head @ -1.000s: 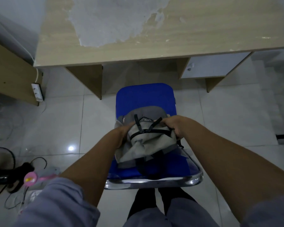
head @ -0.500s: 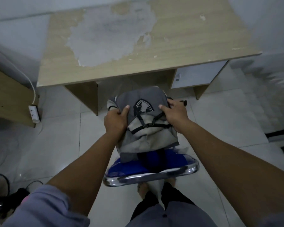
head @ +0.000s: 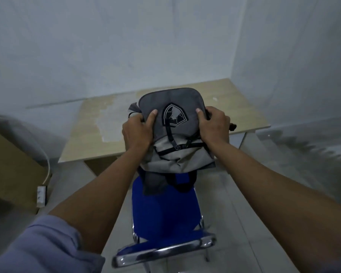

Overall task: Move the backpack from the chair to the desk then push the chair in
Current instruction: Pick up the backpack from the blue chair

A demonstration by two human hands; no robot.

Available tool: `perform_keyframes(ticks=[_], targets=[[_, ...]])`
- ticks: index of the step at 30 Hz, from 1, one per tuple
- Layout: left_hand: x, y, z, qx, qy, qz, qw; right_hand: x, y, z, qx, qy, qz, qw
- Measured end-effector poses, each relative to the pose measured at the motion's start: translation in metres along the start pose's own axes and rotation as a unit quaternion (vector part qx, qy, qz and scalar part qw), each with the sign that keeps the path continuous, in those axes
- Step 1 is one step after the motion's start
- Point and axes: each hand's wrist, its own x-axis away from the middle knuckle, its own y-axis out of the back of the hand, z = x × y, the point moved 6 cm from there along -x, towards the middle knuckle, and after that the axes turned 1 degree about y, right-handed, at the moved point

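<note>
A grey backpack with a black shield emblem and black straps hangs in the air above the blue chair and in front of the desk's near edge. My left hand grips its left side and my right hand grips its right side, thumbs on the front panel. The backpack's lower flap and straps dangle over the chair seat. The chair, with a chrome back rail, stands pulled out from the light wooden desk, whose top has a worn pale patch.
Grey walls meet in a corner behind the desk. A brown wooden cabinet stands at the left, with a white power strip and cable beside it. Pale tiled floor lies to the right of the chair.
Both hands have lifted the backpack off the chair seat, up and forward toward the desk. The view has tilted upward, showing the walls.
</note>
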Motion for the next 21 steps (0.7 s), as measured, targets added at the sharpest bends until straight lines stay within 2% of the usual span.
perform_keyframes(ticks=[5,12,21], targets=[[-0.014,-0.037,-0.064,0.002,-0.031,-0.015,0.999,-0.051,0.054,-0.023,0.001,0.023,-0.025,0.999],[-0.028,-0.122,-0.136,0.025,-0.019,-0.01,0.999,-0.131,0.119,-0.076,0.02,0.036,-0.016,0.999],[-0.085,-0.219,-0.178,0.005,-0.029,0.001,1.0,-0.232,0.127,-0.141,0.029,0.033,-0.004,0.999]])
